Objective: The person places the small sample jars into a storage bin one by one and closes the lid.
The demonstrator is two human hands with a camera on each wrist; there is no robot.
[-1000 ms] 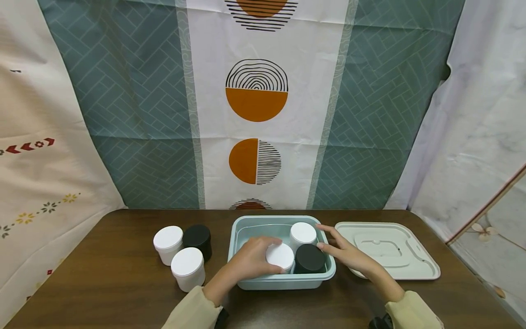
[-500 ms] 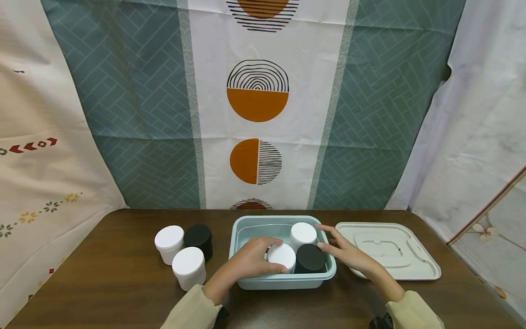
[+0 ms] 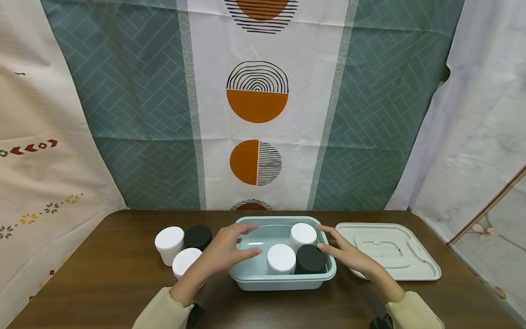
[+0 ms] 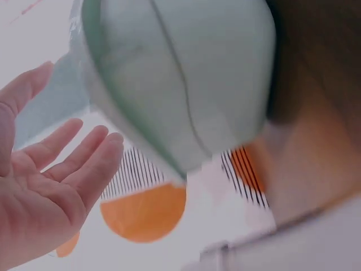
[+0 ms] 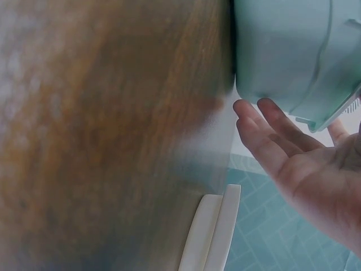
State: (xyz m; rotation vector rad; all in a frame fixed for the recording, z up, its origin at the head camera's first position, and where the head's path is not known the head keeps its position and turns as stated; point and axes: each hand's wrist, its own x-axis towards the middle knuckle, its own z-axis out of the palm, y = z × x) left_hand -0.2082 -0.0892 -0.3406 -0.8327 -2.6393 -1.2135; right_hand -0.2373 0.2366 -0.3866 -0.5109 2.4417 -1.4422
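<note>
In the head view my left hand (image 3: 226, 249) is over the left side of a pale blue-green plastic bin (image 3: 283, 284), its thumb and fingers spread with nothing between them. Inside the bin stand a white-lidded jar (image 3: 281, 258), a second white-lidded jar (image 3: 303, 234) behind it, and a black jar (image 3: 310, 258) beside them on the right. At the bin's right rim lies my right hand (image 3: 349, 251), its loosely extended fingers against the wall. The left wrist view has my left hand (image 4: 56, 186) beside the bin's wall (image 4: 220, 73); in the right wrist view, fingertips (image 5: 265, 107) meet the outer wall.
Left of the bin on the brown table (image 3: 111, 265) stand a white jar (image 3: 170, 244), a black jar (image 3: 197, 236) and another white jar (image 3: 184, 260), partly hidden by my left arm. A flat off-white lid (image 3: 394, 251) lies to the right. Patterned curtains hang behind.
My left hand has let go of the front white jar and moved left, off it. That jar stays in the bin beside the black one. My right hand keeps its place.
</note>
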